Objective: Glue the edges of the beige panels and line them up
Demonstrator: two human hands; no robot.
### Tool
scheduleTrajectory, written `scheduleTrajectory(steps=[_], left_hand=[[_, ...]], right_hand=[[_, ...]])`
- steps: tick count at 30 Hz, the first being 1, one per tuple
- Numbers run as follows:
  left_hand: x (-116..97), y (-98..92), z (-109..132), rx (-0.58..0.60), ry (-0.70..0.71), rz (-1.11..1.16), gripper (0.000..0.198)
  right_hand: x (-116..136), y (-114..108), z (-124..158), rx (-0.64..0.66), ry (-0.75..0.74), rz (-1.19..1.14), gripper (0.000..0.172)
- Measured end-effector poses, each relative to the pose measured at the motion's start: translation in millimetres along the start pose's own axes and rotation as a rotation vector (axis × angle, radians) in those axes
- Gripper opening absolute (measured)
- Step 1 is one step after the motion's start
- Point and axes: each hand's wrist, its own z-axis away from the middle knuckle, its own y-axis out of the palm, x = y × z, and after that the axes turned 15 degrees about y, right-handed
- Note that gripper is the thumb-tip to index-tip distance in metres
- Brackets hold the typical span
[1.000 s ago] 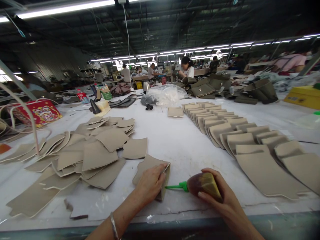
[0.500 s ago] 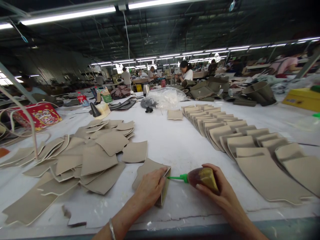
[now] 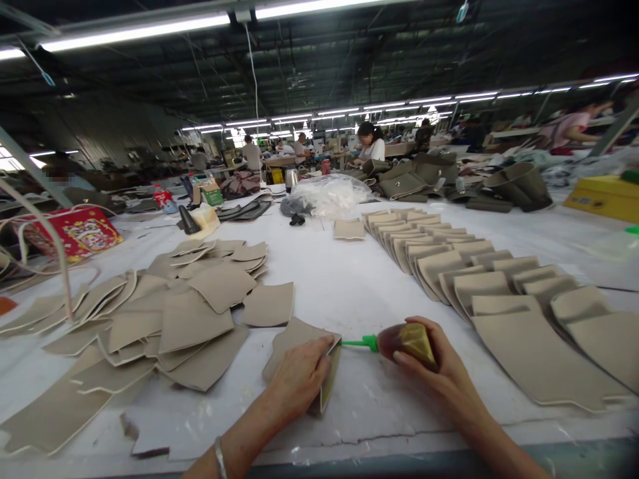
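Note:
My left hand [image 3: 301, 374] holds down a folded beige leather-like piece [image 3: 293, 334], its fingers bent over the fold. The piece's right edge stands partly open and shows a yellowish inner strip. In my right hand [image 3: 446, 367] is a squeeze glue bottle [image 3: 405, 344], tilted on its side, with brown-amber contents and a green nozzle [image 3: 357, 342]. The nozzle tip reaches the far right corner of the folded piece, close to my left fingertips. Whether glue is coming out is too small to tell.
Left lies a loose pile of flat beige pieces [image 3: 197, 329]. Overlapping folded pieces [image 3: 449, 266] run in rows along the right. Farther back are a clear plastic bag [image 3: 329, 193], a red box [image 3: 82, 233], a yellow box [image 3: 606, 198] and dark olive pieces [image 3: 414, 178]. Several people work beyond.
My right hand has moved the glue bottle slightly away from me, its nozzle tip sliding up the piece's edge to the far corner. My left hand stays on the piece.

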Motion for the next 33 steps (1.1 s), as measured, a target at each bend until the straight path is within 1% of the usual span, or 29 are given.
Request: scheduleTrajectory(steps=[2,4,6,10,12,16,19,21,23,25,28,30,31,33], left_hand=[[0.6,0.1,-0.2,0.0,0.0,-0.001,0.043],[1.2,0.5,0.2,-0.003,-0.008,0.0,0.043],[1.6,1.2,0.7,-0.003,-0.014,0.005,0.043],[1.7,2.0,1.3,-0.009,-0.015,0.009,0.045],[1.2,1.9,1.1,-0.012,-0.019,0.007,0.044],[0.1,1.0,1.1,-0.02,-0.017,0.016,0.044],[-0.3,1.0,1.8,-0.028,-0.017,0.03,0.045],[-0.8,1.6,2.1,-0.036,-0.028,0.033,0.046],[-1.6,2.4,2.0,-0.045,-0.049,0.032,0.046],[-2.8,3.0,1.3,-0.052,-0.064,0.036,0.046],[-4.3,2.4,0.4,-0.058,-0.08,0.06,0.045],[-3.5,-0.1,1.3,-0.058,-0.104,0.088,0.043],[-2.0,-2.3,2.5,-0.064,-0.118,0.091,0.041],[4.2,-8.7,6.7,-0.117,-0.175,0.022,0.039]], right_hand=[[1.1,1.1,-4.3,-0.039,-0.033,0.004,0.047],[0.0,1.2,-2.4,-0.035,-0.034,0.012,0.047],[-2.9,0.6,4.3,0.023,0.01,0.009,0.049],[-5.7,0.5,19.8,0.239,0.135,-0.068,0.051],[-3.7,1.6,23.1,0.283,0.163,-0.109,0.051],[0.4,3.9,24.4,0.191,0.15,-0.115,0.05],[2.5,6.3,33.1,0.214,0.16,-0.128,0.051],[5.4,8.6,42.6,0.236,0.192,-0.177,0.052],[9.3,10.5,50.6,0.226,0.238,-0.242,0.05],[12.2,10.6,54.0,0.234,0.312,-0.358,0.047],[9.3,5.1,49.9,0.304,0.545,-0.672,0.043],[1.3,-2.2,43.4,0.314,0.713,-0.905,0.042],[-4.0,-6.7,39.9,0.303,0.771,-1.006,0.04],[-15.3,-16.0,32.9,0.295,0.829,-1.172,0.038]])
